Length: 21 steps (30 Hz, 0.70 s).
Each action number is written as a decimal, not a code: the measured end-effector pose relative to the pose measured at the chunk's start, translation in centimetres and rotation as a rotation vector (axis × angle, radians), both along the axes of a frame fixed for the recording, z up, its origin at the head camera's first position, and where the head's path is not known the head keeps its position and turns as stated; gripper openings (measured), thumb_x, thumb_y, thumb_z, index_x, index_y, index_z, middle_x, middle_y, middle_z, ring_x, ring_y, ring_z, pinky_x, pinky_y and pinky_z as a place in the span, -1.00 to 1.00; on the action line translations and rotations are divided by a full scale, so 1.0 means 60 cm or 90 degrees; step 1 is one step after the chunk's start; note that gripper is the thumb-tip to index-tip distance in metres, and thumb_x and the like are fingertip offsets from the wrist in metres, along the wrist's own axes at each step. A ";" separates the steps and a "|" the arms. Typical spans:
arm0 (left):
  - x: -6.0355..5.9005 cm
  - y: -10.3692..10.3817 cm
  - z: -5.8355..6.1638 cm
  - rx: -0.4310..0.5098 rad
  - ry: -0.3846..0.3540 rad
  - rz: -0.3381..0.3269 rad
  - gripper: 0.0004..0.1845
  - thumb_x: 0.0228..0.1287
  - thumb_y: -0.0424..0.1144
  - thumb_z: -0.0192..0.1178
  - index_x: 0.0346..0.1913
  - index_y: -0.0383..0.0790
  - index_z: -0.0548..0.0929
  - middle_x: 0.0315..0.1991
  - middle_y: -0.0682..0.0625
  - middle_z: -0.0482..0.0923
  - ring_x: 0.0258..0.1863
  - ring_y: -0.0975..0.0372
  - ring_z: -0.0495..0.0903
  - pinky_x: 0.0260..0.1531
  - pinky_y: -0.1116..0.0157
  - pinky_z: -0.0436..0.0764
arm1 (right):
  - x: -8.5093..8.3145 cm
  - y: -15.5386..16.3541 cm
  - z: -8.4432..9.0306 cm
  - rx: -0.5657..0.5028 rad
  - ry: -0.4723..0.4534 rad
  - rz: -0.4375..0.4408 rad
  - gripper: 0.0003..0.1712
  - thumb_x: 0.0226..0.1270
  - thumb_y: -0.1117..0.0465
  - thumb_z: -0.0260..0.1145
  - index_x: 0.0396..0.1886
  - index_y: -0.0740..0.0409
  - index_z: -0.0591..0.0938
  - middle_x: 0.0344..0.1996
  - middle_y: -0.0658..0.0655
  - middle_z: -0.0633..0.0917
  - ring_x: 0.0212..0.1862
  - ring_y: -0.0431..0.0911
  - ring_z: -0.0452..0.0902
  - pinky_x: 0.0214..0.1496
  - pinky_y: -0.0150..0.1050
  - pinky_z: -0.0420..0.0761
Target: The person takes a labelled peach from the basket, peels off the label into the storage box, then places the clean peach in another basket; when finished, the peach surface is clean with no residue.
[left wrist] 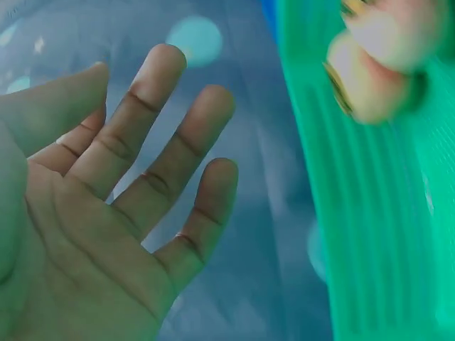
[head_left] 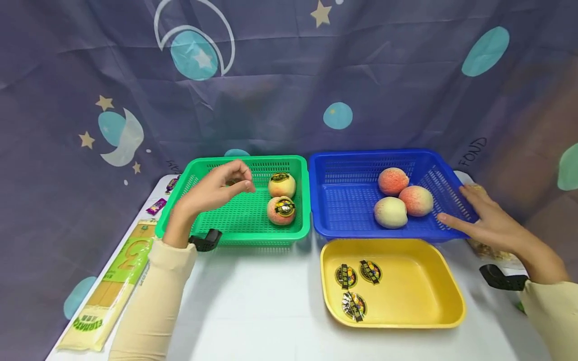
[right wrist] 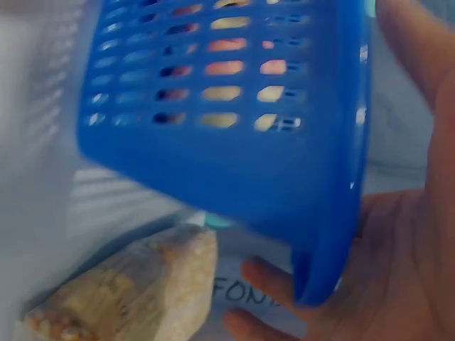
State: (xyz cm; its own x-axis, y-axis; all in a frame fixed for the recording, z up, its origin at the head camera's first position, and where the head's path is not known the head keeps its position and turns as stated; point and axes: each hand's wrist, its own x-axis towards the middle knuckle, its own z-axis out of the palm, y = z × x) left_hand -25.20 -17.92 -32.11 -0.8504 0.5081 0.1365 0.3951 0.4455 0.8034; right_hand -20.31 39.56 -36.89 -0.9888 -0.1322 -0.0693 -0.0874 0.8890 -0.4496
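Note:
My left hand (head_left: 221,188) hovers above the green basket (head_left: 226,235) with fingers loosely bent; its palm shows bare in the left wrist view. Two peaches (head_left: 282,185) with black-and-gold labels lie on that basket's right side. My right hand (head_left: 492,220) is at the right rim of the blue basket (head_left: 343,233), thumb spread over the inside and fingers beyond the rim. From the right wrist, the basket's edge passes between the spread thumb and fingers. Three peaches (head_left: 416,200), no labels showing, are grouped in the blue basket.
A yellow tray (head_left: 406,321) with three black round labels (head_left: 371,272) stands in front of the blue basket. Noodle packs (head_left: 108,286) and small purple sweets (head_left: 156,206) lie at the left edge. A bag of pale pieces (right wrist: 135,284) sits beside the blue basket. A patterned curtain (head_left: 280,100) rises behind.

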 end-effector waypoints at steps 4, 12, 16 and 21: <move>0.027 -0.058 -0.021 -0.025 0.019 0.062 -0.89 0.57 -0.22 0.09 -0.11 -0.21 0.48 -0.09 -0.08 0.68 0.01 0.18 0.68 0.12 0.13 0.55 | -0.015 -0.018 0.013 0.018 0.062 -0.021 0.09 0.45 -0.23 0.18 0.58 0.45 -0.02 0.46 0.68 0.05 0.31 0.67 -0.03 0.18 0.67 0.01; 0.076 -0.129 -0.059 -0.053 0.107 0.183 -0.86 0.53 -0.22 0.15 -0.01 -0.20 0.53 0.27 -0.12 0.59 0.36 0.01 0.46 0.24 -0.05 0.40 | -0.042 -0.105 0.052 -0.036 0.147 0.021 0.02 0.38 -0.15 0.33 0.60 0.27 0.14 0.49 0.57 0.18 0.42 0.58 -0.01 0.36 0.63 -0.12; 0.095 -0.157 -0.077 -0.109 0.117 0.245 -0.53 0.47 -0.11 0.23 0.35 -0.10 0.48 0.45 -0.14 0.39 0.51 -0.11 0.22 0.35 -0.27 0.24 | -0.052 -0.161 0.071 -0.105 0.178 0.092 -0.09 0.35 0.01 0.43 0.57 0.20 0.26 0.46 0.47 0.31 0.40 0.46 0.21 0.37 0.50 0.17; 0.113 -0.185 -0.103 -0.199 0.097 0.302 -0.20 0.38 0.11 0.27 0.57 -0.04 0.25 0.59 -0.21 0.12 0.59 -0.22 -0.01 0.32 -0.48 -0.05 | -0.069 -0.241 0.083 -0.157 0.152 0.162 -0.21 0.37 0.05 0.43 0.53 0.04 0.36 0.40 0.26 0.48 0.28 0.23 0.48 0.25 0.25 0.47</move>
State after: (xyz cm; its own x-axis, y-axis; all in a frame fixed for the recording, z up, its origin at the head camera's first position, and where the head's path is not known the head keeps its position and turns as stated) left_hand -18.41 -29.02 -38.26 -0.9772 0.1128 0.1799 0.1955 0.8085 0.5551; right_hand -24.46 25.12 -31.88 -0.9068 -0.3584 0.2217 -0.4177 0.6938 -0.5867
